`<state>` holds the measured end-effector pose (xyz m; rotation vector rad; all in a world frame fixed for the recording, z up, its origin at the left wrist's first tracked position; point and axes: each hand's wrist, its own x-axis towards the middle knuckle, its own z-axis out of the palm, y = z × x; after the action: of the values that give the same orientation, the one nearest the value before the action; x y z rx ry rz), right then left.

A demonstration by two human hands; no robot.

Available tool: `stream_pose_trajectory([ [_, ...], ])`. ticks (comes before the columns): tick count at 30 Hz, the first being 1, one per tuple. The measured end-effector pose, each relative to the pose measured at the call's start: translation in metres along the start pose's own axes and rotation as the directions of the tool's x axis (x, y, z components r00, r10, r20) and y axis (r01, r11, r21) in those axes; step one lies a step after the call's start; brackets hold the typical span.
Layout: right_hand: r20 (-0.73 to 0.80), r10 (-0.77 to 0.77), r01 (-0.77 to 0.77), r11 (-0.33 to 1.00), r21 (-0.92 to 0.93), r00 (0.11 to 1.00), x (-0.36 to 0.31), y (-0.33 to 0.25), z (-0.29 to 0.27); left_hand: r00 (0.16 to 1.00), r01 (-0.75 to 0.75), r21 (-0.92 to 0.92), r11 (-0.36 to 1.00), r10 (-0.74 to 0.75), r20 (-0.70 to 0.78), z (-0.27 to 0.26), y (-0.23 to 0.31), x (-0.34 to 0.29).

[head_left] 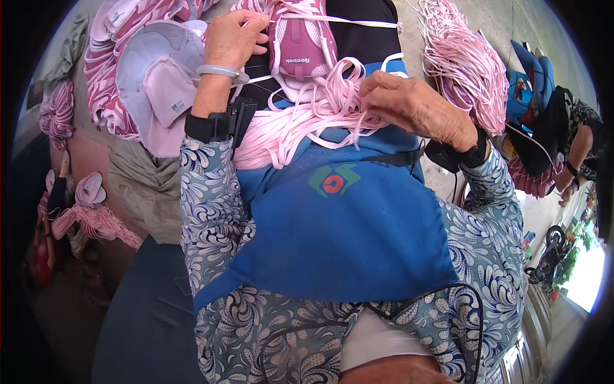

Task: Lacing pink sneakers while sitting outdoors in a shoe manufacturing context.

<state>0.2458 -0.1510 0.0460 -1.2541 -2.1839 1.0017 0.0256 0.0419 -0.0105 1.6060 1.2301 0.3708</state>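
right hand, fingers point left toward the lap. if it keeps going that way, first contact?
The right hand already has its fingertips in the pile of pink laces on the blue apron. Pushing further left, it would likely plough through more laces, then reach the left forearm's black wrist strap; depth unclear.

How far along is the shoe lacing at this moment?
In hand: the left hand grips the pink shoe upper, which already has white lace across its top, while the right hand picks through the loose pink laces on the blue apron. Left: a pile of pink uppers at the left and a big bundle of laces at the right.
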Motion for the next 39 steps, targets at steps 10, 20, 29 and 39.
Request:
stream_pose_trajectory([
  [10, -0.431, 0.166, -0.324, 0.889, -0.324, 0.887, 0.03, 0.052, 0.005, 0.886, -0.326, 0.307, 0.894, 0.402, -0.23, 0.023, -0.015, -0.011],
  [20, -0.397, 0.113, -0.314, 0.814, -0.488, 0.911, 0.058, 0.053, 0.024, 0.9, -0.279, 0.655, 0.702, 0.43, -0.077, 0.027, 0.007, -0.035],
  [29, -0.47, 0.146, -0.286, 0.927, -0.244, 0.871, 0.066, 0.063, 0.025, 0.762, -0.473, 0.603, 0.642, 0.642, -0.084, 0.026, -0.001, -0.027],
  [39, -0.413, 0.208, -0.387, 0.822, -0.418, 0.887, 0.071, 0.062, 0.021, 0.762, -0.478, 0.809, 0.343, 0.621, 0.186, 0.021, 0.016, -0.017],
])
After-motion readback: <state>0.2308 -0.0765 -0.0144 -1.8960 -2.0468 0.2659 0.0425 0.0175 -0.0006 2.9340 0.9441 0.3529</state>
